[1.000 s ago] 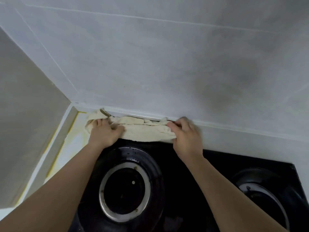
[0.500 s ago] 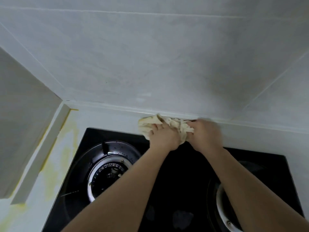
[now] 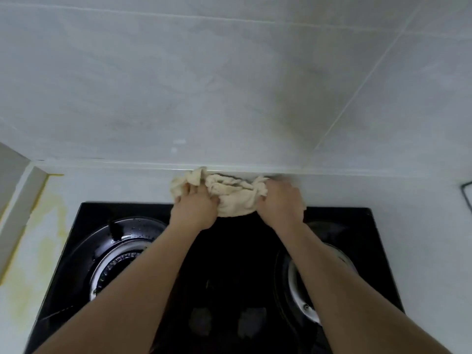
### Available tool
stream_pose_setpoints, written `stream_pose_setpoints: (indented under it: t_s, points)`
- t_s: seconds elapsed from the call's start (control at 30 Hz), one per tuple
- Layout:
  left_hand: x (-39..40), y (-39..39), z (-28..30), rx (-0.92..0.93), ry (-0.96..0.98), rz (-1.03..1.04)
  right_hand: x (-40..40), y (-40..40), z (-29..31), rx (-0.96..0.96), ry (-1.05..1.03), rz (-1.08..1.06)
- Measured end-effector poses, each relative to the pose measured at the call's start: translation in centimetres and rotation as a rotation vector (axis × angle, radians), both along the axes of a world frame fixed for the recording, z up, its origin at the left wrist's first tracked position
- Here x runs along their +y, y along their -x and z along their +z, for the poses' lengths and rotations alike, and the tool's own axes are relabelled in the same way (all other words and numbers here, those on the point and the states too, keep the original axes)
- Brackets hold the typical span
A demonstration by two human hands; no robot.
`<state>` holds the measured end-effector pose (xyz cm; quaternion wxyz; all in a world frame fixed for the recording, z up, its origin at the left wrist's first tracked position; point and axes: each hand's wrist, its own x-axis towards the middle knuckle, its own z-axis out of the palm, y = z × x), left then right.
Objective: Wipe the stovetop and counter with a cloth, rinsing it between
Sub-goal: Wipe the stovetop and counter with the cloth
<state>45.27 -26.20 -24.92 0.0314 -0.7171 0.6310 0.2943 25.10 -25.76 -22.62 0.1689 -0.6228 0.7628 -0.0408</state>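
Together, we bunch the crumpled cream cotton cloth point(image 3: 229, 198) on the white bench point(image 3: 122, 187), along the strip between the glossy black glass stovetop point(image 3: 229, 251) and the pale grey tiled wall point(image 3: 229, 85). Our left hand point(image 3: 195, 209) and right hand point(image 3: 281, 204) each curl their fingers round one end of it, likely gathering it into a wad that fits the narrow gap. No brand, label or writing can be read anywhere.

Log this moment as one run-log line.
step: wiping counter strip behind stovetop | left hand: grips cloth | right hand: grips cloth
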Motion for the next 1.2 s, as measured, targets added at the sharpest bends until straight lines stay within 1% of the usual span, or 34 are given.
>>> stream_pose_setpoints:
  t_s: [0.1, 0.17, 0.27, 0.33, 0.43, 0.53, 0.6, 0.63, 0.73, 0.77, 0.83, 0.93, 1.07, 1.2]
  points:
    - [-0.6, -2.8, -0.7, -0.055, 0.029, 0.107, 1.2, -5.1, 0.0, -0.077, 0.056, 0.194]
    - [-0.6, -1.6, -0.8, -0.058, 0.06, 0.117, 0.9, -5.8, -0.5, -0.098, 0.073, 0.252]
    - [0.0, 1.2, -0.4, -0.054, 0.081, 0.173, -0.7, -4.1, -1.2, -0.079, 0.053, 0.279]
    - [0.4, 3.5, -0.6, -0.047, 0.104, 0.152, -1.3, -2.4, -1.5, -0.076, 0.065, 0.304]
    - [0.6, 7.5, -0.5, 0.026, 0.137, 0.17, -2.0, 1.0, -1.6, -0.079, 0.053, 0.295]
    - [0.5, 12.9, -0.7, 0.082, 0.164, 0.092, -2.2, 6.6, -1.1, -0.047, 0.022, 0.249]
    - [0.4, 17.0, -1.1, 0.108, 0.14, 0.001, -2.0, 11.2, -0.7, -0.06, -0.004, 0.201]
    - [0.4, 19.4, -1.3, 0.113, 0.124, -0.038, -1.7, 13.9, -0.6, -0.067, -0.024, 0.164]
    - [0.1, 27.6, -0.6, 0.209, 0.071, -0.072, -0.8, 22.3, -0.7, -0.057, -0.041, 0.018]
    - [0.1, 30.3, -0.3, 0.193, 0.056, -0.109, -0.4, 24.7, -0.9, -0.061, -0.019, -0.019]
    - [-0.2, 34.7, -0.2, 0.099, 0.021, -0.18, 0.3, 28.1, -1.5, -0.064, 0.038, -0.057]
    - [-0.3, 38.1, -1.3, 0.013, 0.034, -0.264, 1.3, 30.7, -2.4, -0.073, 0.103, -0.105]
    - [0.0, 41.7, -0.9, 0.127, 0.061, -0.339, 3.0, 34.3, -2.7, -0.091, 0.16, -0.182]
    - [1.1, 45.7, -0.5, 0.172, 0.092, -0.451, 6.2, 37.7, -2.6, -0.085, 0.19, -0.299]
